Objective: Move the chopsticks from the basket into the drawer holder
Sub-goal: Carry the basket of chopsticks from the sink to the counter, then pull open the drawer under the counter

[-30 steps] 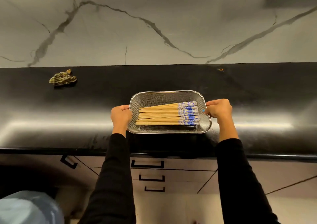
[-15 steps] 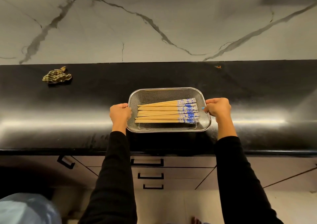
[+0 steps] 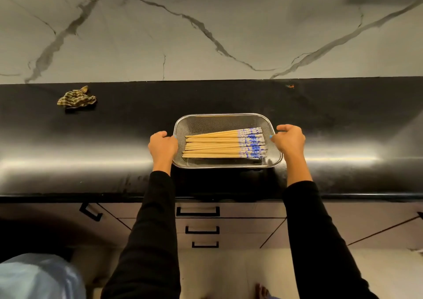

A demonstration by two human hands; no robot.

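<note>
we see a metal mesh basket point(image 3: 225, 118) sitting on the black counter point(image 3: 343, 127), near its front edge. the chopsticks point(image 3: 219, 146) lie flat inside it in a loose bundle, blue-patterned ends to the right. our left hand point(image 3: 163, 146) curls round the basket's left rim, thumb tip over the edge. our right hand point(image 3: 289, 139) curls at the right rim, thumb at the edge; whether it truly clamps the rim, we cannot tell. drawers point(image 3: 229, 228) below the counter are closed. a crumpled striped cloth point(image 3: 76, 98) lies well apart, far left.
</note>
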